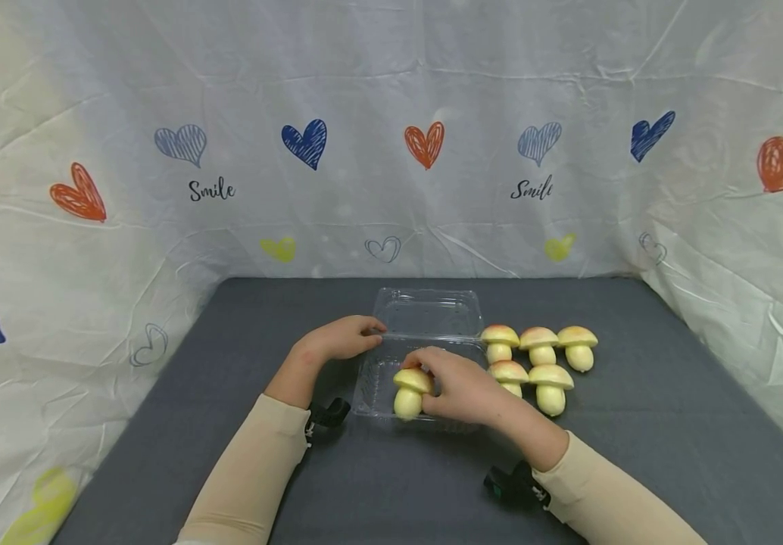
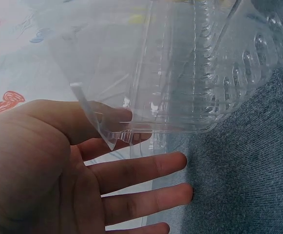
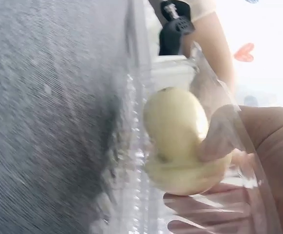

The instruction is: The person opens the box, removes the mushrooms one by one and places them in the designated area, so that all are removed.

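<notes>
A clear plastic clamshell container [image 1: 368, 382] lies with its lid [image 1: 427, 312] folded back. My left hand [image 1: 340, 337] pinches the container's left edge near the hinge; in the left wrist view its thumb [image 2: 109, 113] and forefinger are at the plastic corner, the other fingers stretched out. With thumb and fingers, my right hand [image 1: 463, 387] grips a toy mushroom [image 1: 408, 401], yellow-capped with a pale stem, inside the base at its front left. The right wrist view shows that mushroom [image 3: 175, 122] through the clear wall, the thumb against it.
Several more toy mushrooms stand in two rows right of the container, among them a back-right mushroom [image 1: 578, 347] and a front mushroom [image 1: 551, 390]. A dark grey cloth [image 1: 262, 333] covers the table. Behind it hangs a white sheet [image 1: 364, 204] printed with hearts.
</notes>
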Action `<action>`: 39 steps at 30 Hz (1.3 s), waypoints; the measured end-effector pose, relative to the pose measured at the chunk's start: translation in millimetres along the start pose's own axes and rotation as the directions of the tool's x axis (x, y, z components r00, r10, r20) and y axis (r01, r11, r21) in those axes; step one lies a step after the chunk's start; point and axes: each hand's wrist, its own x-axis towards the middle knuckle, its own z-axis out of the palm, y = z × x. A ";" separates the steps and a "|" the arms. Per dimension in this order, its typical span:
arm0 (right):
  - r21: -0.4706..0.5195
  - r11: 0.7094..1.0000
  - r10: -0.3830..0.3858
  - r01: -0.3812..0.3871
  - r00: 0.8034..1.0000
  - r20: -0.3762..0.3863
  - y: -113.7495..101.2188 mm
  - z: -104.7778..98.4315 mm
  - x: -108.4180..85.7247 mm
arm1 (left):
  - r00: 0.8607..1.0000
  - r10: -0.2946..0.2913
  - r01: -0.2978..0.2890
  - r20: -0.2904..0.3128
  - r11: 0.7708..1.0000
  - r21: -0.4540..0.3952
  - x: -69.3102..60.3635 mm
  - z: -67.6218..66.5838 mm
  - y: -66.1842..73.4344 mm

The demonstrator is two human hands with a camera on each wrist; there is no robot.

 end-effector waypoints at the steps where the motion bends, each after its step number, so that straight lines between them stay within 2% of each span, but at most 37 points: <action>1: -0.016 1.000 0.006 -0.006 1.000 0.001 0.9 -2.2 -0.2 | 1.000 -0.002 0.002 0.001 1.000 0.001 0.2 -0.1 -0.1; 6: -0.043 0.998 0.055 -0.054 0.998 0.014 2.9 -17.6 -2.5 | 1.000 -0.007 0.007 0.000 1.000 0.006 1.0 -0.4 -0.7; 15: 0.074 0.990 0.120 -0.121 0.993 0.019 10.9 -47.5 -11.2 | 1.000 -0.004 0.004 -0.001 1.000 0.008 -0.2 0.7 -0.9; 30: 0.023 0.985 0.168 -0.171 0.981 0.095 18.7 -92.2 -32.7 | 1.000 0.005 -0.005 -0.009 1.000 0.012 0.3 -1.0 0.2; 39: 0.063 0.974 0.206 -0.218 0.967 0.151 21.6 -112.3 -48.4 | 1.000 0.008 -0.008 -0.003 1.000 0.013 1.2 -0.2 -2.1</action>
